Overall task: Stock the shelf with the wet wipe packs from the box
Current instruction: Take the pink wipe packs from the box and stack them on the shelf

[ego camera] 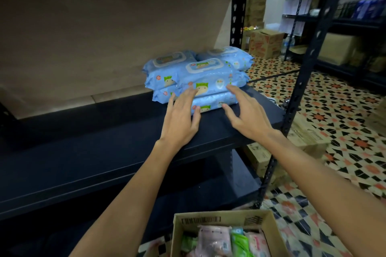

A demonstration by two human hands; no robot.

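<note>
1. Shelf [94, 131]: dark board runs from the left edge to the right post. Its left part is in deep shadow, so surface detail is hard to read there. A tan back panel stands behind it.
2. Blue wet wipe packs [198, 75]: stacked on the far right part of the shelf, near the perforated black upright [238, 6]. Two rows deep and at least two layers high. The exact count is unclear, since the rear packs are blurred and the lower ones are partly covered by the upper packs and the hands.
3. Left hand [180, 119]: fingers straight and spread, gripping nothing. Fingertips lie against the near face of the front stack; the thumb is close to the bottom pack.
4. Right hand [244, 115]: fingers spread and slightly bent, holding nothing. The index tip is at the right end of the upper front pack; real contact cannot be confirmed. The thumb points at the bottom pack.
5. Lower shelf level under the hands: dark, contents unreadable.
6. Box [225, 218]: open cardboard, near bottom edge, cut off by the frame. Pink, green and pale packs [229, 240] sit inside; print unreadable.
7. Right: patterned tile floor [344, 110], far cartons [265, 43] and more racking [334, 16], all blurred.
</note>
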